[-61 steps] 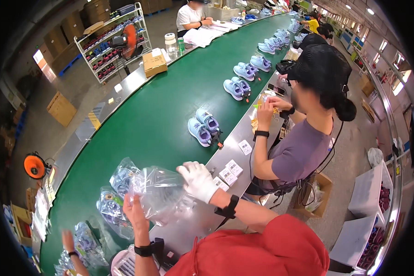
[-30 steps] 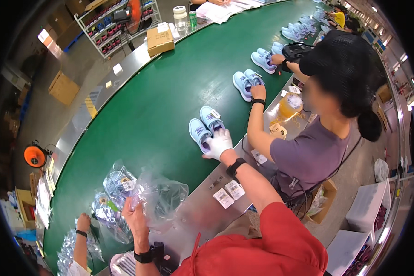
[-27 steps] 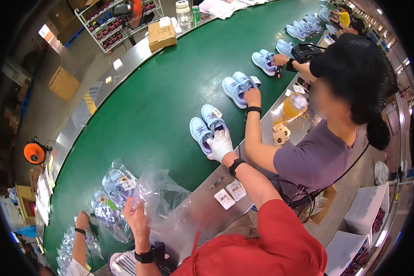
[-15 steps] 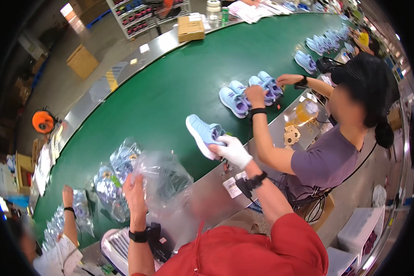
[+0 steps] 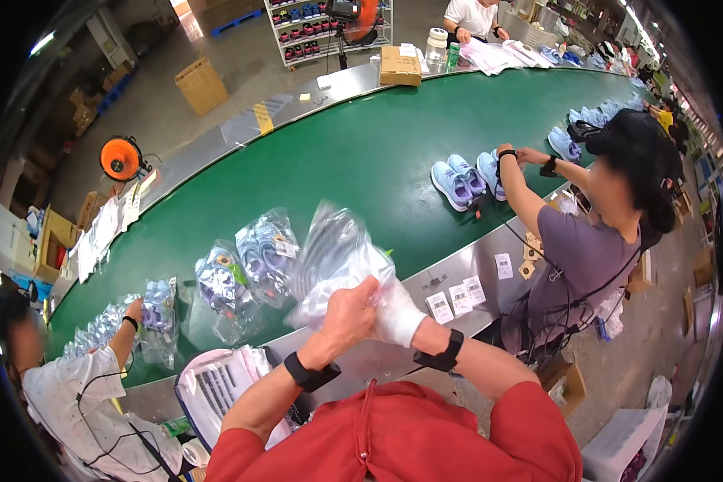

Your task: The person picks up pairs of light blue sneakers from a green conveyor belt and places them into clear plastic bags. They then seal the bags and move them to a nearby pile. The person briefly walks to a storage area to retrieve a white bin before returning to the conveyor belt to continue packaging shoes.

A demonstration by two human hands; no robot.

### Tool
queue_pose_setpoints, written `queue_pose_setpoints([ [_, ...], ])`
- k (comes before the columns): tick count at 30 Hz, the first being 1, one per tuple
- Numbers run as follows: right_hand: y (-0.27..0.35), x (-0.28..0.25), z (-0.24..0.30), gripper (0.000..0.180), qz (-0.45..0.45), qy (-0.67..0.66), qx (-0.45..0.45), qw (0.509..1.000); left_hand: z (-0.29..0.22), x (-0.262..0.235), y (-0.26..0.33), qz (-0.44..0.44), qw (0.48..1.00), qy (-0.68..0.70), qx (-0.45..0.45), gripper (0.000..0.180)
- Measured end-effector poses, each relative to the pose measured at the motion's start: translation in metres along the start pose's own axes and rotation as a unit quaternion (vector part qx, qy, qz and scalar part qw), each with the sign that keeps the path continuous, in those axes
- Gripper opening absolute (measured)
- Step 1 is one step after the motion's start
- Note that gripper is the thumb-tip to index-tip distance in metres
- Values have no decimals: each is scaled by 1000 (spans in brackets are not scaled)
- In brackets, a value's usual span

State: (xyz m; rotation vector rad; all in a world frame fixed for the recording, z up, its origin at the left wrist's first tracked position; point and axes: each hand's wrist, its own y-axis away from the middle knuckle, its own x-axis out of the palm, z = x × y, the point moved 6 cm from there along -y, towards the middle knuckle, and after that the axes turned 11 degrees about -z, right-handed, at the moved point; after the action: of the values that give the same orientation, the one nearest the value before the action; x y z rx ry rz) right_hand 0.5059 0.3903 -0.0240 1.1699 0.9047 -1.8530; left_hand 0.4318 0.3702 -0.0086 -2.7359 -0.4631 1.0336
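My left hand (image 5: 350,313), bare, is closed on the edge of a clear plastic bag (image 5: 328,241). The bag is smeared by motion and stands up over the green belt. My right hand (image 5: 397,312), in a white glove, is against the bag's near side, beside my left hand. Plastic and blur hide its fingers, and no shoe can be made out in the bag. Just left of it lie two bagged pairs of light blue shoes, a nearer-to-me pair (image 5: 222,277) and another pair (image 5: 267,251).
A co-worker at right handles light blue shoes (image 5: 451,185) on the belt (image 5: 337,145); another at left touches bagged shoes (image 5: 159,309). White tags (image 5: 460,299) lie on the metal edge. A bin of papers (image 5: 217,394) stands by my left forearm. Across sits a cardboard box (image 5: 400,66).
My right hand has come left to the bag with the light blue shoe it held, which no longer shows plainly. My left hand has moved right with the bag. The whole view has shifted.
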Motion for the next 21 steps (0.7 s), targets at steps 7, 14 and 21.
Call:
queue_pose_setpoints([
  [7, -5, -14, 63, 21, 3, 65, -243, 968, 32, -32, -75, -49, 984, 142, -92, 17],
  [14, -24, -2, -2, 31, 3, -92, -11, 996, 26, -47, -25, 41, 991, 100, -74, 19],
  [21, -35, 66, -31, 22, -119, -310, 81, 940, -1, 13, 32, 41, 998, -33, -34, 14],
])
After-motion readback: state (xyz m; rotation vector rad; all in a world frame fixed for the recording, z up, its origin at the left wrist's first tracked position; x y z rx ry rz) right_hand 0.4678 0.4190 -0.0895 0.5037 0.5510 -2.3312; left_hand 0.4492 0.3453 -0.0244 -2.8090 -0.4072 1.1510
